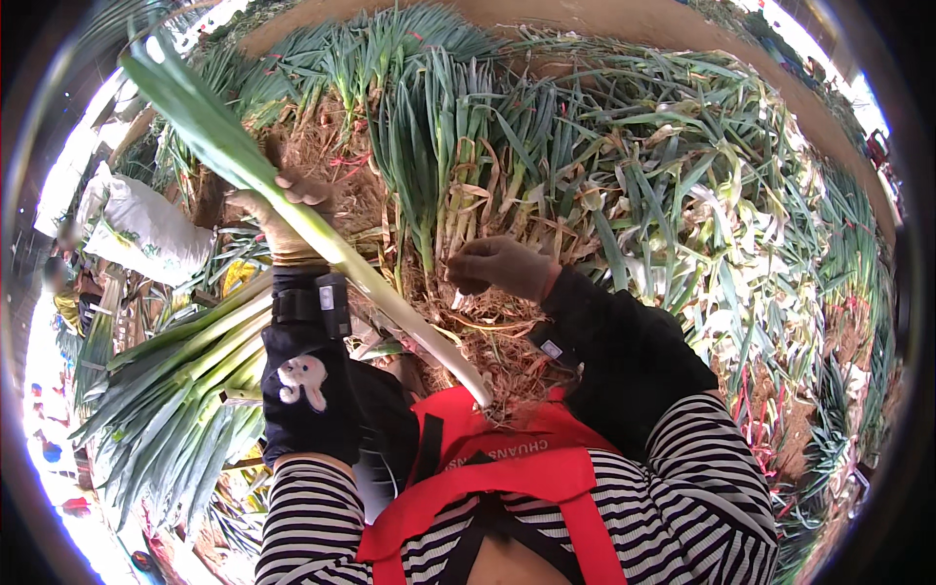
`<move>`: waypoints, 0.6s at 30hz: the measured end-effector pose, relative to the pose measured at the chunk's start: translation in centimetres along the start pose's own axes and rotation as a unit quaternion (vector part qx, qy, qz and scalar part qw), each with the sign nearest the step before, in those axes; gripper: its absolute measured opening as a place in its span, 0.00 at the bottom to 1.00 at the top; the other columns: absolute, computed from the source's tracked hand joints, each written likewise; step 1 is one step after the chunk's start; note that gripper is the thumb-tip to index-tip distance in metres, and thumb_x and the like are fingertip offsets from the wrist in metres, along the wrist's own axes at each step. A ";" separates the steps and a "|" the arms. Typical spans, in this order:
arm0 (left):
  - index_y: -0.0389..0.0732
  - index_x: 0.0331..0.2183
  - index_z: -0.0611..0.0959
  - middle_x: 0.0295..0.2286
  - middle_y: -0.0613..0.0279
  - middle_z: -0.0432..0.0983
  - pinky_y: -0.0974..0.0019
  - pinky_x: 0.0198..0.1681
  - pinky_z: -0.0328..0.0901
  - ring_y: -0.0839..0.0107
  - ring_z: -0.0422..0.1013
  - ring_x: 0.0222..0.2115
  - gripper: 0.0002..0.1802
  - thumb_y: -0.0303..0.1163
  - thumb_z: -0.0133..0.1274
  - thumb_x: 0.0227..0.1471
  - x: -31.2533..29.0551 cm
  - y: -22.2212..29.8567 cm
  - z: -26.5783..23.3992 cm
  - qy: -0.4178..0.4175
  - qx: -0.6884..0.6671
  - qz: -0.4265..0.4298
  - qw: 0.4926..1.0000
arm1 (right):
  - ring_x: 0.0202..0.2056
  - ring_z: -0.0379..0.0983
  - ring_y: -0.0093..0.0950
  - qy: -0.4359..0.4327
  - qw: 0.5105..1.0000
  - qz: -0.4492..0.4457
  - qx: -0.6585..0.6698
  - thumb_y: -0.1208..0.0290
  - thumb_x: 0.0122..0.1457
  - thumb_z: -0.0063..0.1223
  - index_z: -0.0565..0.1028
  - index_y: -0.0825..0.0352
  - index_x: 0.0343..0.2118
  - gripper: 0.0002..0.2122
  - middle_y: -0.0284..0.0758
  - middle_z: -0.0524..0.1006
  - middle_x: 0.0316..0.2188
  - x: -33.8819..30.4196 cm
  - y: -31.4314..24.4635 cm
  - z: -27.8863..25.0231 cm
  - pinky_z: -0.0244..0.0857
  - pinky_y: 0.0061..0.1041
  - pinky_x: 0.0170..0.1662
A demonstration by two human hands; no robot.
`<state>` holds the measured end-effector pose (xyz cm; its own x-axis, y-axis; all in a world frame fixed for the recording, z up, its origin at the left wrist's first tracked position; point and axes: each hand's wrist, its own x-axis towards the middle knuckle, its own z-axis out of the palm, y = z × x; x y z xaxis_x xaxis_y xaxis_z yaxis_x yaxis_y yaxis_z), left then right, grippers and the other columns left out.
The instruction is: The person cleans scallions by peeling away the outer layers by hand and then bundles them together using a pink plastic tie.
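My gloved left hand [273, 226] is wrapped round a long green onion [375, 283], which slants across in front of me. Its green leaves reach to the upper left, and its white stalk runs down to hairy roots [507, 409] over my red apron [468, 424]. To the right of the stalk and apart from it is my gloved right hand [502, 268], its fingers closed together. A small pale bit shows just under those fingertips; I cannot tell whether they hold it. Beyond the right hand, a standing row of green onions [429, 146] leans back.
More green onions [185, 400] lie in a fan at left, beside my left forearm. A broad heap of leaves and pale peelings [702, 224] covers the right side. A white sack [146, 229] sits at far left. Dry roots and soil [336, 146] lie ahead, with bare ground [624, 19] behind.
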<state>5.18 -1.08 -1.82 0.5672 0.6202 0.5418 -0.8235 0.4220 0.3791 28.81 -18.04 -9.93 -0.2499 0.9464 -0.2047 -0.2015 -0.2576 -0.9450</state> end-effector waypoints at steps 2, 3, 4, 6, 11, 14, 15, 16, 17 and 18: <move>0.47 0.54 0.70 0.23 0.71 0.74 0.72 0.30 0.64 0.80 0.67 0.22 0.47 0.60 0.61 0.32 -0.8 2.7 -2.1 0.040 0.032 0.052 0.997 | 0.33 0.73 0.19 -0.041 0.993 0.010 -0.108 0.62 0.60 0.52 0.75 0.69 0.40 0.14 0.31 0.77 0.31 -0.4 0.1 -0.3 0.69 0.20 0.38; 0.47 0.53 0.71 0.24 0.71 0.74 0.72 0.30 0.64 0.80 0.67 0.22 0.47 0.59 0.61 0.32 -0.7 2.9 -1.7 0.033 0.020 0.063 0.997 | 0.36 0.72 0.20 -0.068 0.991 0.013 -0.114 0.60 0.60 0.51 0.74 0.69 0.42 0.16 0.31 0.77 0.34 -0.9 0.1 -0.3 0.68 0.22 0.41; 0.47 0.53 0.72 0.24 0.71 0.75 0.72 0.30 0.65 0.80 0.67 0.22 0.46 0.59 0.62 0.32 -0.6 3.0 -1.0 0.025 0.008 0.073 0.997 | 0.40 0.72 0.21 -0.097 0.988 0.015 -0.120 0.59 0.61 0.51 0.73 0.69 0.44 0.17 0.32 0.76 0.37 -1.4 0.2 -0.5 0.67 0.23 0.45; 0.46 0.53 0.70 0.23 0.72 0.74 0.73 0.29 0.65 0.80 0.67 0.21 0.48 0.58 0.62 0.30 -0.8 4.0 -1.2 0.009 0.013 0.086 0.996 | 0.43 0.69 0.21 -0.157 0.982 0.009 -0.104 0.57 0.60 0.50 0.71 0.69 0.48 0.20 0.32 0.75 0.41 -1.4 1.7 -1.3 0.65 0.24 0.48; 0.42 0.50 0.73 0.23 0.73 0.73 0.72 0.29 0.65 0.79 0.66 0.21 0.47 0.57 0.63 0.27 -2.3 6.0 -1.2 0.051 0.026 0.165 0.985 | 0.37 0.70 0.19 -0.213 0.957 0.010 -0.198 0.59 0.57 0.56 0.72 0.68 0.48 0.21 0.32 0.76 0.36 -3.2 0.3 0.5 0.65 0.22 0.42; 0.42 0.48 0.74 0.23 0.74 0.73 0.72 0.30 0.64 0.79 0.66 0.22 0.45 0.56 0.64 0.27 -2.4 6.3 -1.3 0.068 0.029 0.179 0.981 | 0.29 0.69 0.19 -0.145 0.934 0.010 -0.327 0.56 0.54 0.58 0.75 0.69 0.42 0.21 0.31 0.76 0.27 -3.8 -0.1 0.9 0.64 0.24 0.34; 0.44 0.47 0.75 0.23 0.75 0.73 0.72 0.30 0.64 0.79 0.66 0.22 0.44 0.57 0.64 0.27 -2.7 7.0 -1.7 0.074 0.029 0.178 0.981 | 0.28 0.68 0.19 -0.113 0.943 -0.001 -0.313 0.55 0.55 0.57 0.76 0.69 0.41 0.20 0.31 0.75 0.26 -3.7 0.3 0.9 0.63 0.25 0.33; 0.44 0.47 0.75 0.23 0.75 0.73 0.72 0.30 0.64 0.79 0.66 0.22 0.44 0.57 0.64 0.27 -3.2 8.1 -2.5 0.072 0.031 0.180 0.981 | 0.27 0.68 0.20 -0.080 0.951 -0.013 -0.300 0.55 0.56 0.55 0.76 0.69 0.39 0.19 0.32 0.75 0.24 -3.5 0.6 0.9 0.63 0.26 0.32; 0.45 0.47 0.76 0.23 0.76 0.73 0.72 0.31 0.64 0.79 0.66 0.23 0.45 0.57 0.65 0.26 -3.7 9.1 -3.2 0.074 0.067 0.186 0.977 | 0.27 0.68 0.20 -0.081 0.950 -0.016 -0.302 0.55 0.56 0.55 0.76 0.69 0.39 0.19 0.32 0.75 0.24 -3.4 0.7 0.9 0.63 0.26 0.32; 0.47 0.47 0.76 0.24 0.76 0.72 0.72 0.31 0.64 0.79 0.65 0.23 0.45 0.57 0.65 0.25 -3.8 9.2 -3.2 0.077 0.100 0.191 0.974 | 0.27 0.69 0.22 -0.060 0.947 -0.037 -0.313 0.57 0.58 0.52 0.75 0.69 0.40 0.18 0.33 0.75 0.24 -3.3 0.9 0.8 0.63 0.25 0.33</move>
<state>-4.56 2.58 -2.78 0.2002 0.8049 0.5587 -0.9476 0.0143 0.3190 28.73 -21.53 -9.92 -0.3697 0.9191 -0.1363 0.3693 0.0108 -0.9293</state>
